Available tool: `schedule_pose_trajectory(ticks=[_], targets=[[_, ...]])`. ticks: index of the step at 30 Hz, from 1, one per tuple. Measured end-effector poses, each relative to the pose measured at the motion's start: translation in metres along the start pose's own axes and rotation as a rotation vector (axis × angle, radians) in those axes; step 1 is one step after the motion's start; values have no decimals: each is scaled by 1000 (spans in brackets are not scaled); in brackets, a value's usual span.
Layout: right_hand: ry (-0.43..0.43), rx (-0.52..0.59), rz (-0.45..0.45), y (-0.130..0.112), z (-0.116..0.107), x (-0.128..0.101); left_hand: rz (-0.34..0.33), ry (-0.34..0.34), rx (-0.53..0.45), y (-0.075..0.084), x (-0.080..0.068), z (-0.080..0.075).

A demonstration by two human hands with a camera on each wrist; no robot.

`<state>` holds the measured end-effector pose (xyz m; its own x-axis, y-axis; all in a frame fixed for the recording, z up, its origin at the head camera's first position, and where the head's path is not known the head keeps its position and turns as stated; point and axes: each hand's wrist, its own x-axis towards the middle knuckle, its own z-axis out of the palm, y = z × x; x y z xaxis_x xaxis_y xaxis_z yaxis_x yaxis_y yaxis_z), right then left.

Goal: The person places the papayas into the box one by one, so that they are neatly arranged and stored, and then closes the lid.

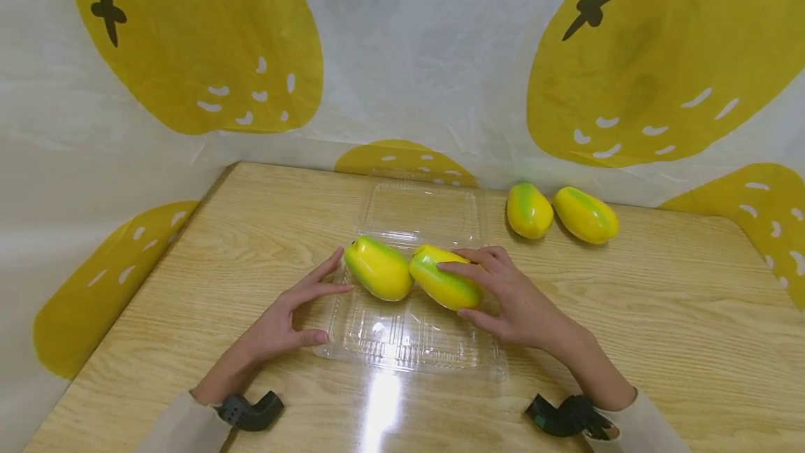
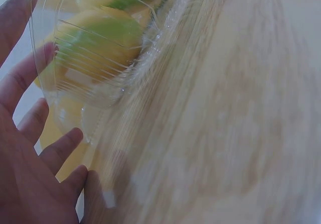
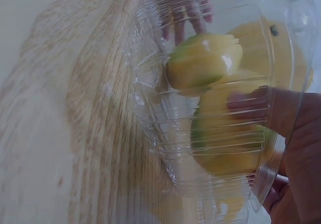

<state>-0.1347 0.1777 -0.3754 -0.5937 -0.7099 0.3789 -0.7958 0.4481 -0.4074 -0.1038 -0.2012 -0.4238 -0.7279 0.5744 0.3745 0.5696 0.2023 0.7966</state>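
My right hand (image 1: 512, 299) lies over the right mango (image 1: 445, 286), fingers (image 1: 468, 272) draped along its top and thumb curled in at the near side, so I have a light grip on it and keep it from rolling in the tray (image 1: 409, 341). That mango sits in the clear tray's near half, its end touching the left mango (image 1: 379, 268), which lies just beside it toward the left edge. My left hand (image 1: 286, 320) is spread and relaxed on the worktop (image 1: 660, 341), holding nothing; its fingertips reach the tray's left edge near the left mango, which looks to me like steadying the light plastic so it does not slide. The tray's lid (image 1: 420, 212) lies open and flat behind, which leaves the fruit easy to get at from above. Two more mangoes (image 1: 530, 210) (image 1: 586, 214) rest well apart at the back right, near the lemon-print cloth (image 1: 402, 54), touching or almost touching each other. Much is hard to read: the tray is transparent and glares, so its near rim nearly vanishes. The wrist views are blurred and look through ribbed plastic, so the fruit (image 3: 203, 63) and my fingers (image 2: 30, 128) appear warped. Whether my left fingertips truly press the tray or only lie beside it, I cannot tell, and my right palm hides how the mango rests underneath.
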Motion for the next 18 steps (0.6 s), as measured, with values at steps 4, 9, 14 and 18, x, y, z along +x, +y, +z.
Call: schedule_pose_trajectory(ticks=[4, 9, 14, 18], targets=[[-10, 2, 17, -1, 0, -1, -1, 1, -5, 0, 0, 0], [-12, 11, 21, -2, -1, 0, -1, -1, -4, 0, 0, 0], [-17, 26, 25, -3, -1, 1, -4, -1, -7, 0, -1, 0], [-22, 22, 28, -3, -1, 1, -9, 1, -5, 0, -1, 0]])
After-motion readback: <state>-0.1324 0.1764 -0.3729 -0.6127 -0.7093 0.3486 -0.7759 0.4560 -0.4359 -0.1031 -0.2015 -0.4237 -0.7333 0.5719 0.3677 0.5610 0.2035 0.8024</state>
